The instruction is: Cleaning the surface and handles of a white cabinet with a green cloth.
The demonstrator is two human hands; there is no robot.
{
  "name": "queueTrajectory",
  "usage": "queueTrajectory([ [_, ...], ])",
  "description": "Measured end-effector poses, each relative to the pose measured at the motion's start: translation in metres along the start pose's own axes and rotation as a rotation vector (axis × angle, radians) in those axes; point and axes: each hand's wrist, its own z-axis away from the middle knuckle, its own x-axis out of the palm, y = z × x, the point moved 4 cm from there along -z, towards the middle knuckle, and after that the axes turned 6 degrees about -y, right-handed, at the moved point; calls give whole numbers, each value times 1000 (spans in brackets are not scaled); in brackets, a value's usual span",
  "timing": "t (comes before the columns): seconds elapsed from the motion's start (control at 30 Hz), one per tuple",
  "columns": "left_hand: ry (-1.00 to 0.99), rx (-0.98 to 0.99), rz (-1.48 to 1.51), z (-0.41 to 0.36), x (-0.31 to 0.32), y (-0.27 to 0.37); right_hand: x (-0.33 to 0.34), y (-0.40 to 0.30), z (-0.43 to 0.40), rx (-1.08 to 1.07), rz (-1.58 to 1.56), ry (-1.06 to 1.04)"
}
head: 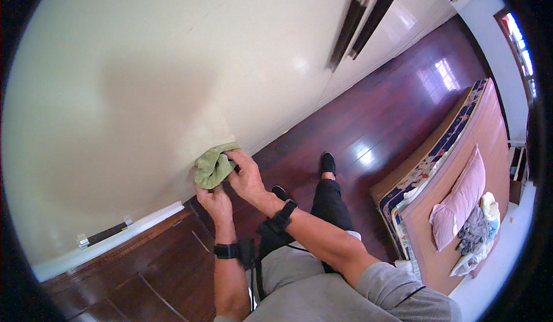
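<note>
A crumpled green cloth (212,168) is held between both hands, in front of a cream, glossy upright panel (142,106). My left hand (217,204) grips it from below, its fingertips partly hidden behind the folds. From the right, my right hand (247,176) pinches the cloth's edge with thumb and fingers. Something small and dark shows between the right fingers and the fabric; what it is cannot be made out. Whether the cloth touches the panel is unclear.
Two long dark handles (367,23) with metallic ends stick out from the panel. Another dark handle (106,234) lies along its lower left edge. Dark wooden floor (302,127) runs below. A bed (462,157) at right bears a pink pillow (460,201) and crumpled clothes (475,233).
</note>
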Motion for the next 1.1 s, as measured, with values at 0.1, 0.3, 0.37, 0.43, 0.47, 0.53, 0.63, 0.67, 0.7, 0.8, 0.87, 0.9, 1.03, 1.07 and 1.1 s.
queueTrajectory([
  [0.1, -24, 34, 55, 4, 38, 25, -38, -1, -14, 47, -2, -5],
  [0.3, -108, 73, 16, 7, 114, 49, -121, 0, -43, 66, 28, 47],
  [0.37, -162, 3, 30, 10, 145, 60, -151, 0, -54, 40, 33, 79],
  [0.43, -184, 0, 88, 12, 175, 73, -178, 7, -61, 88, 69, 82],
  [0.47, -217, 5, 86, 12, 190, 77, -192, 8, -66, 50, 91, 131],
  [0.53, -263, -5, 127, 10, 211, 78, -213, 5, -74, 66, 81, 145],
  [0.63, -308, 55, 31, 12, 249, 96, -252, 7, -87, 101, 125, 184],
  [0.67, -332, 80, -54, 14, 261, 105, -264, 12, -90, 90, 163, 211],
  [0.7, -346, 86, 48, 12, 273, 107, -274, 14, -94, 72, 195, 236],
  [0.8, -390, 118, 62, 11, 302, 105, -299, 21, -103, 113, 128, 254],
  [0.87, -412, 137, 25, 11, 320, 123, -317, 22, -108, 151, 159, 311],
  [0.9, -418, 143, 43, 11, 324, 130, -322, 16, -110, 117, 168, 330],
  [1.03, -437, 152, 51, 11, 335, 134, -334, 10, -119, 176, 255, 338],
  [1.07, -401, 171, 38, 15, 336, 142, -338, 17, -114, 173, 231, 351],
  [1.1, -374, 286, 8, 13, 331, 142, -333, 12, -111, 168, 199, 355],
])
